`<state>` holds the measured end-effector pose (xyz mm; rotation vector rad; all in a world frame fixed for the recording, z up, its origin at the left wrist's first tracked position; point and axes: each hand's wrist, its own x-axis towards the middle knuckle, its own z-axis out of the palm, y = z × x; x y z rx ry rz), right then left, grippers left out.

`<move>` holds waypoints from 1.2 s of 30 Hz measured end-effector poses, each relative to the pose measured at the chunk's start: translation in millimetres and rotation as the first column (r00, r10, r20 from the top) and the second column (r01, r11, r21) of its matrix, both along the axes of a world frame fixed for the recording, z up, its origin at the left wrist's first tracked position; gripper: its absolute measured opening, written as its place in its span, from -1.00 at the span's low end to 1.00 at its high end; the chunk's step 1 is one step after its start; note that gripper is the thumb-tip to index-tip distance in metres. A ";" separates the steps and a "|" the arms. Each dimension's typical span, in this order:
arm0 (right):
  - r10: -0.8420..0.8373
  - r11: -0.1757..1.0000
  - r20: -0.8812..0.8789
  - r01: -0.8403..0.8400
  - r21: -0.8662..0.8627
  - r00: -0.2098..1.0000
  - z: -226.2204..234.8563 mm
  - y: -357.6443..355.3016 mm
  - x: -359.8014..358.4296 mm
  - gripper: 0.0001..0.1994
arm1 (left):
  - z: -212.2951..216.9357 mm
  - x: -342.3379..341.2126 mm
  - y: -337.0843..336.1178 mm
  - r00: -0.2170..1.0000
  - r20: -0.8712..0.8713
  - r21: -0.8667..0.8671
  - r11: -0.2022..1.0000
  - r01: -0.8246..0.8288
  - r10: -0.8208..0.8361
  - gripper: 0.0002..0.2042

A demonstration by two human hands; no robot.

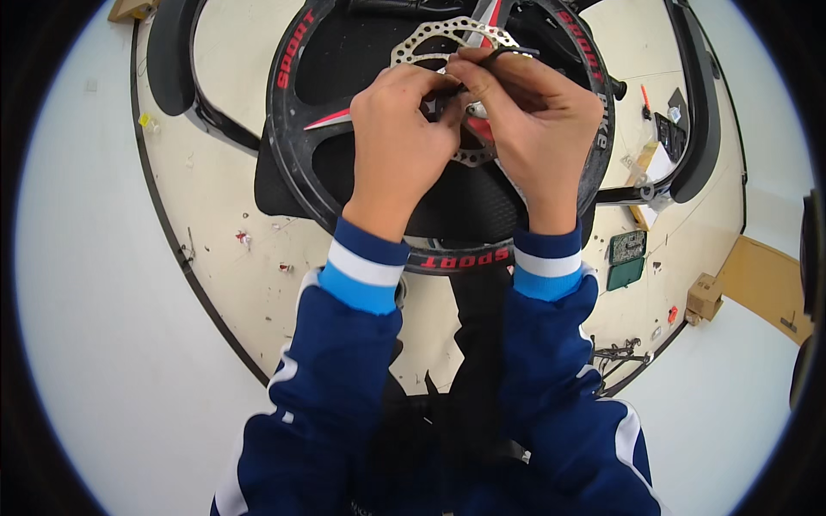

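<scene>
Pale floor (206,215) spreads around the black chair (275,191) before us, dotted with small bits (243,238). Nearest, our 2 blue sleeves (348,361) reach toward the wheel (297,172), which lies on its side on the seat, its rim overhanging the near edge. Our left hand (403,142) bunches its fingers by the wheel's middle; we cannot tell whether it grips anything. Our right hand (546,129) pinches a bent black tool (516,51) over the brake disc (419,39), whose holed edge shows past our fingers. Neither hand holds the rim, so a hard push could make the wheel turn or tip; the tool might then slip and our knuckles scrape the disc. Farther off, right, lie an open green case (626,258) and 1 cardboard box (705,297).
</scene>
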<state>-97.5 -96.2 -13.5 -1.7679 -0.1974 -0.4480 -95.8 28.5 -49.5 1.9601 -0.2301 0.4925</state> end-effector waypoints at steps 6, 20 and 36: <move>-0.003 1.000 -0.031 0.004 0.024 1.000 4.3 -2.0 -1.3 -0.84 | 4.4 -4.3 -3.1 0.999 -0.041 -0.026 1.000 -0.006 0.005 -0.87; -0.038 0.994 0.065 0.044 -0.095 0.997 2.0 -13.2 7.5 -0.84 | 7.2 -4.4 0.6 1.000 -0.028 -0.029 1.000 -0.006 0.005 -0.84; 0.040 0.999 0.086 -0.039 -0.019 0.996 2.4 -7.9 2.9 -0.86 | 7.6 -5.7 5.2 0.993 0.097 -0.015 0.998 0.067 -0.065 -0.84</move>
